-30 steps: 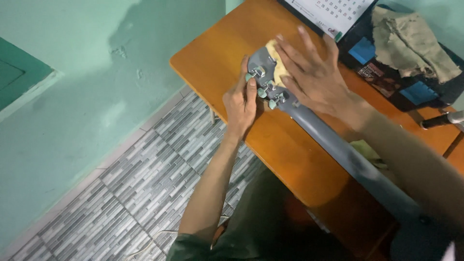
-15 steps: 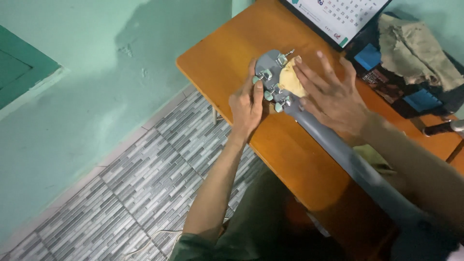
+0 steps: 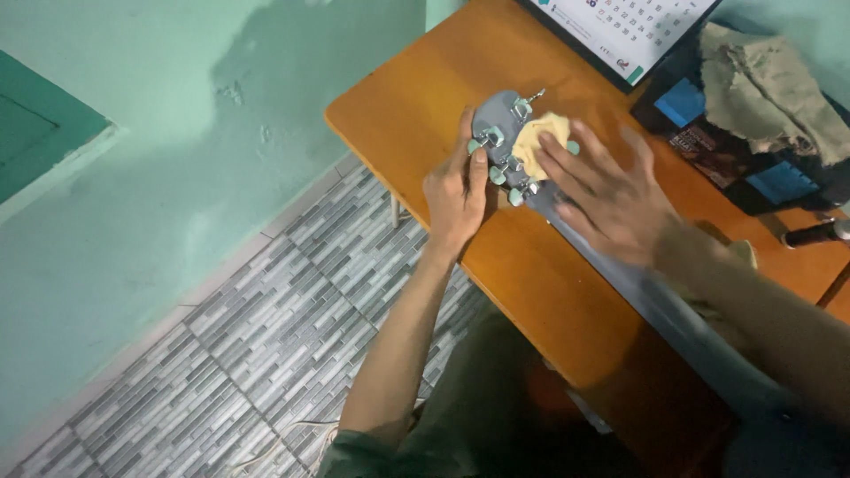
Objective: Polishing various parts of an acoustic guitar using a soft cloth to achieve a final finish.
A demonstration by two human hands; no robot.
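1. The guitar headstock (image 3: 502, 133) is my landmark: grey, lying back-side up on the orange desk (image 3: 416, 97), near the desk's left front corner, with the neck (image 3: 637, 283) running from it back toward my body.
2. A small yellow cloth (image 3: 542, 142) lies on the headstock, over its right half, beside the silver tuning pegs (image 3: 496, 137).
3. My right hand (image 3: 611, 199) lies flat just behind the cloth, fingers (image 3: 567, 155) spread apart and pressing on its edge, so it is not gripping anything, only pushing the cloth against the grey surface.
4. My left hand (image 3: 456, 195) is at the headstock's left edge, thumb and fingers closed around the side of it near the lower pegs, steadying it.
5. As I judge it, the wiping is in mid-course: the cloth sits on the headstock only, and the neck behind it shows no cloth on it. I cannot tell from the surface which parts are already clean.
6. Beyond the headstock, at the desk's far edge, stands a desk calendar (image 3: 620, 31); to the right of that lie a dark book with blue patches (image 3: 708, 133) and a crumpled beige rag (image 3: 770, 88).
7. Left of the headstock, past the desk edge, are the grey tiled floor (image 3: 266, 336) and a green wall (image 3: 177, 106).
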